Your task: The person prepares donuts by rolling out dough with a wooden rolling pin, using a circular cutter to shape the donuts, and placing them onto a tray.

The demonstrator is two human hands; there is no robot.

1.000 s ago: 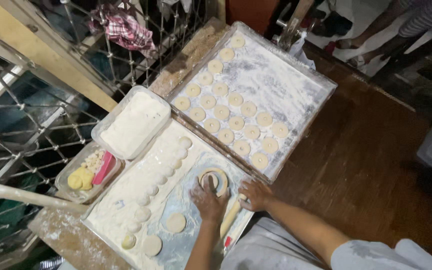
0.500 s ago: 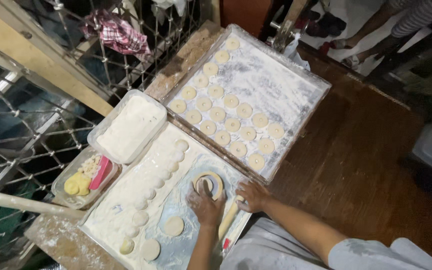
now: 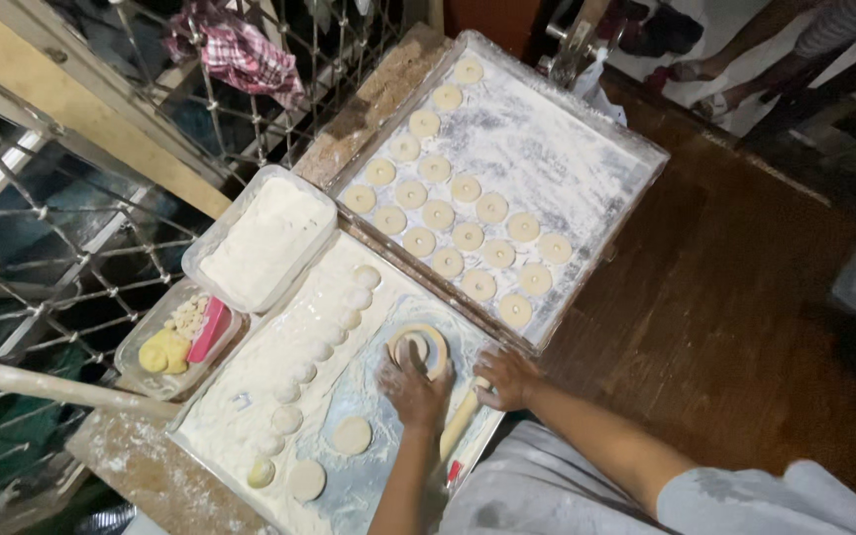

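Your left hand (image 3: 414, 388) presses fingers on the dough ring (image 3: 419, 347) lying on the floured board (image 3: 369, 476). Your right hand (image 3: 507, 377) rests open on the board's edge by the rolling pin (image 3: 460, 421). The tray (image 3: 587, 178) borders the ring at 1 o'clock; bare board lies at 7 o'clock.

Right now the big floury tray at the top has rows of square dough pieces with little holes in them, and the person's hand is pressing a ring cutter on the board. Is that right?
Not quite. The head view shows the dough pieces on the floury tray are round, not square. The rest holds: each has a small hole, and the left hand presses on a ring cutter on the board.
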